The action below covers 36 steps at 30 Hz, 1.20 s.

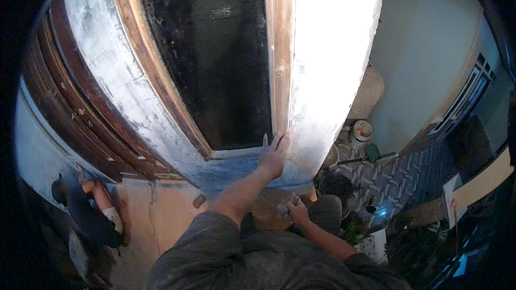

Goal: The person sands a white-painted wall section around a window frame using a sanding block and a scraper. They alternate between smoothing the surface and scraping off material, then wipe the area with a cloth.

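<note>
My left hand [274, 155] lies with spread fingers against the lower right corner of a wooden window frame [279, 60], its fingertips on the wood and the edge of the white plastered wall [322, 56]. Nothing shows in its grip. The dark window pane [209, 68] is up and to the left of it. Down to the right, in front of my body, my right hand [297, 210] is closed on a crumpled greyish piece [284, 207], perhaps cloth or paper. Below the window runs a bluish-grey plastered strip [234, 171].
A person [86, 209] crouches at the lower left beside brown wooden doors [80, 108]. A small reddish-brown block [198, 201] lies on the tan floor [141, 217]. At right are a bucket [362, 130], a green dustpan-like item [373, 153], plants [352, 233] and patterned paving [387, 173].
</note>
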{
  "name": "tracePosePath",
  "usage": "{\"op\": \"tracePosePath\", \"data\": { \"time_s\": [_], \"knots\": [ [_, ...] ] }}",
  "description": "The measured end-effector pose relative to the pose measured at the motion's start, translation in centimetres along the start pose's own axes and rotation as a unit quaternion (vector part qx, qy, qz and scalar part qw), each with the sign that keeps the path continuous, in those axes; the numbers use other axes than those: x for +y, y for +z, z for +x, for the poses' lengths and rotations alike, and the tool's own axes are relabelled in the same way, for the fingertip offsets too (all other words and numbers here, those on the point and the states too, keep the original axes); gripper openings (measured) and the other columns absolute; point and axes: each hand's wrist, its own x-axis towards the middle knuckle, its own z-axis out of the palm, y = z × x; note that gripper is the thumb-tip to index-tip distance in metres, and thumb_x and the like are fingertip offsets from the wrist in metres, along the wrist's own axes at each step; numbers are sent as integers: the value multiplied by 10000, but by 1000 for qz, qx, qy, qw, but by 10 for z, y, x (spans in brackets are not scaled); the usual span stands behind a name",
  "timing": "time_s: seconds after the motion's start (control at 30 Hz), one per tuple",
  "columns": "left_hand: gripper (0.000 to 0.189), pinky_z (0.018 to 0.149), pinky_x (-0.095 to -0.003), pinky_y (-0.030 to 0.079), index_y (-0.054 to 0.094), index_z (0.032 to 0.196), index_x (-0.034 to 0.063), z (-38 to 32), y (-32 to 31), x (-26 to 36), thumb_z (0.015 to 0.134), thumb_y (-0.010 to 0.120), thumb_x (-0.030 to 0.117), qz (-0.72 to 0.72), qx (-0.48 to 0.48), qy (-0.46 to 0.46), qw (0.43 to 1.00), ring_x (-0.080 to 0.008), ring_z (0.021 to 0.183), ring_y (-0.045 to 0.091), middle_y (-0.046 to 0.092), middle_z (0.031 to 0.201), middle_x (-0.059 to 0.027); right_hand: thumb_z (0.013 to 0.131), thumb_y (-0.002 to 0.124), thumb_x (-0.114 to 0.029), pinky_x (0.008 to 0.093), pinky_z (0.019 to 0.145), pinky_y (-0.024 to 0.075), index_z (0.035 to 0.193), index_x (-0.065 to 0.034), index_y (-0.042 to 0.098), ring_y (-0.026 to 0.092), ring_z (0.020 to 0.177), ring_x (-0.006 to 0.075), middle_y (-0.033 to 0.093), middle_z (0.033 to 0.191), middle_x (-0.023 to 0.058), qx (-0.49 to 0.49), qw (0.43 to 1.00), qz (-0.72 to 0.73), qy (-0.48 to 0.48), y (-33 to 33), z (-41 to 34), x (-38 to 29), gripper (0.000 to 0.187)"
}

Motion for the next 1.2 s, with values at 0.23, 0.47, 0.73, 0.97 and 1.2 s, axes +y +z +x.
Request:
{"op": "tracePosePath", "data": {
  "time_s": [0.23, 0.47, 0.73, 0.97, 1.2],
  "knots": [
    [868, 1258, -614, 161, 262, 1570, -94, 39, -72, -12, 901, 706, 236, -223, 354, -23, 908, -438, 1568, 152, 142, 1669, -329, 966, 656, -188, 349, 918, 519, 1293, -2, 612, 651, 1069, 180, 695, 1183, 89, -25, 1000, -11, -7, 7, 12, 5, 379],
    [764, 1166, -575, 249, 315, 1545, -113, 123, -216, -62, 899, 667, 94, -143, 523, -63, 838, -461, 1457, 331, 202, 1657, -332, 972, 657, -198, 349, 944, 518, 1330, 6, 577, 652, 1114, 208, 687, 1161, 98, -43, 995, -89, -32, 2, 17, 7, 420],
    [724, 1207, -597, 180, 360, 1559, -46, 174, -352, -107, 931, 641, 182, 29, 591, -79, 802, -396, 1516, 258, 243, 1652, -287, 963, 686, -304, 506, 903, 560, 1173, -21, 650, 685, 1061, 378, 721, 1145, 165, -48, 993, 93, -50, 10, 35, 37, 354],
    [740, 1245, -641, 73, 228, 1616, -39, 210, -474, -126, 1031, 527, 303, 89, 581, -137, 797, -389, 1589, 105, 146, 1691, -273, 952, 689, -302, 508, 919, 552, 1187, -25, 649, 674, 1076, 387, 707, 1168, 170, -76, 993, -6, -88, 10, 45, 25, 365],
    [775, 1283, -581, 7, 157, 1626, -58, 216, -542, -132, 1083, 383, 446, 126, 559, -139, 808, -329, 1613, 32, 94, 1729, -205, 942, 693, -299, 510, 934, 544, 1202, -28, 647, 664, 1090, 396, 692, 1191, 175, -83, 987, -71, -118, 12, 48, -8, 378]
  ]
}}
